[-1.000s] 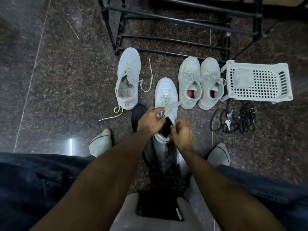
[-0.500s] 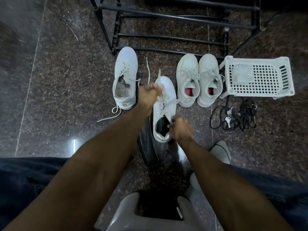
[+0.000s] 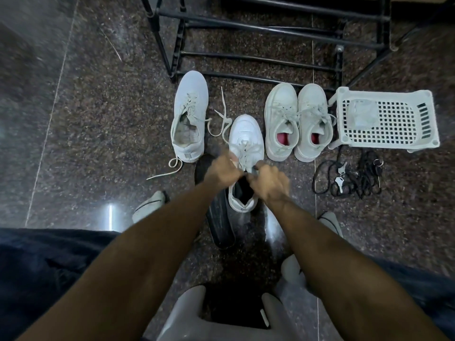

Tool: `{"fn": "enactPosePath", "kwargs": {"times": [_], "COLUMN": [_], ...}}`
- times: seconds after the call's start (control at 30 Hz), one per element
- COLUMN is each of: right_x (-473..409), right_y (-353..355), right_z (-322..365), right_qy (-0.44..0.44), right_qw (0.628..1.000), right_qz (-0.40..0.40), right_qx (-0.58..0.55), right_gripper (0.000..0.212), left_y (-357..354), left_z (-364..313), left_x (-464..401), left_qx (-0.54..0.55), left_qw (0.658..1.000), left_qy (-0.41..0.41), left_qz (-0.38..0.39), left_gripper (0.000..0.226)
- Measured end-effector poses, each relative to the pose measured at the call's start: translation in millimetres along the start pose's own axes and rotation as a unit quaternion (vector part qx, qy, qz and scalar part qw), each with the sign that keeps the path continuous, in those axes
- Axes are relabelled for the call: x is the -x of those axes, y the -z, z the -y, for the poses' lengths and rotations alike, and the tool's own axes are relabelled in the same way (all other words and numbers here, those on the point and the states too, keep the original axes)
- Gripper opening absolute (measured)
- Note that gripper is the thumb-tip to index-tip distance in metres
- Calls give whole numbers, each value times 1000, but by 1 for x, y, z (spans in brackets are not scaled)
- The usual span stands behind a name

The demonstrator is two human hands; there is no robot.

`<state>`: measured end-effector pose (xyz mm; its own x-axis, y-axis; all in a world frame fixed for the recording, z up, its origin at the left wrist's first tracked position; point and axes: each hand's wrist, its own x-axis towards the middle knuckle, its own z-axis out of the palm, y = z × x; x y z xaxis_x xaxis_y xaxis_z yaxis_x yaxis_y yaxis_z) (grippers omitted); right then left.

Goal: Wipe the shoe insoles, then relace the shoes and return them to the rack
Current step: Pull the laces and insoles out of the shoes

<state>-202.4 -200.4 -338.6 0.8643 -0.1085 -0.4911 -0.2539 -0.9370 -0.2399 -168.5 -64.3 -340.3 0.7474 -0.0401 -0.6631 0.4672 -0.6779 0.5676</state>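
**Lacing under way, nothing racked yet**

Both hands work at the throat of the middle shoe (image 3: pixel 246 141), which stands on the floor (image 3: pixel 98 119) straight ahead of the person. The left hand (image 3: pixel 221 169) is curled at the lace (image 3: pixel 222 114) near the top eyelets. It appears to pinch the lace, though motion blur hides the fingertips. The right hand (image 3: pixel 269 180) is curled at the collar on the other side, and seems to hold the lace or the collar edge. Which one, I cannot tell. The two hands nearly touch.

By the look of it, relacing of this shoe is well along: crossings run up the tongue, and a loose end trails off toward the toe. A dark insole (image 3: pixel 219 217) lies on the floor just beside the shoe, so it is probably not yet refitted. The left shoe (image 3: pixel 189 114) has loose, untied ends spilling onto the floor. The pair (image 3: pixel 298 121) to the right looks laced, with red insoles in place. All four shoes sit in front of the rack (image 3: pixel 258 38), none on it, so the return is left to do.

The floor is dark, polished speckled stone, and it reflects a light. A white basket (image 3: pixel 428 114) sits right of the pair, with a tangle of black cords and keys (image 3: pixel 349 175) near it.
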Motion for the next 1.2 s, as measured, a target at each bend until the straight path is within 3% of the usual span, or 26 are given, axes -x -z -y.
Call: {"fn": "enactPosePath", "kwargs": {"times": [0.07,0.17,0.27,0.4,0.53,0.67,0.77,0.9,0.97,1.07,1.2], "right_x": [-1,-3,-6,-7,-9,-9,-8,-4,-3,-3,-3], "right_y": [3,4,6,6,8,7,6,4,3,2,1], "right_z": [3,2,-4,-12,-20,-17,-12,-7,-4,-4,-2], "right_qy": [21,19,10,4,-12,-24,-14,-10,-13,-12,-18], "right_qw": [1000,1000,999,999,998,997,998,999,999,999,999], "right_qz": [5,15,15,15,9,18,15,-1,-11,-16,-19], "right_qx": [10,2,-27,-48,-59,-70,-67,-44,-35,-38,-48], "right_gripper": [29,26,17,12,28,15,10,14,17,16,16], "left_y": [-14,-14,-7,2,4,-8,-15,-16,-12,-1,18], "left_z": [10,6,-1,8,17,20,14,3,-2,-7,-21], "left_x": [9,9,4,1,6,7,1,-6,-10,-14,-5], "left_qx": [-40,-166,-273,-199,-180,-209,-190,-194,-144,78,281], "left_qw": [999,983,954,975,979,972,971,961,973,993,959], "left_qy": [-18,-65,-99,-44,-29,-60,-131,-181,-173,-92,-14], "left_qz": [22,-40,-70,-89,-88,-86,-61,-82,-61,2,21], "left_gripper": [26,17,26,31,31,32,48,17,10,15,11]}}
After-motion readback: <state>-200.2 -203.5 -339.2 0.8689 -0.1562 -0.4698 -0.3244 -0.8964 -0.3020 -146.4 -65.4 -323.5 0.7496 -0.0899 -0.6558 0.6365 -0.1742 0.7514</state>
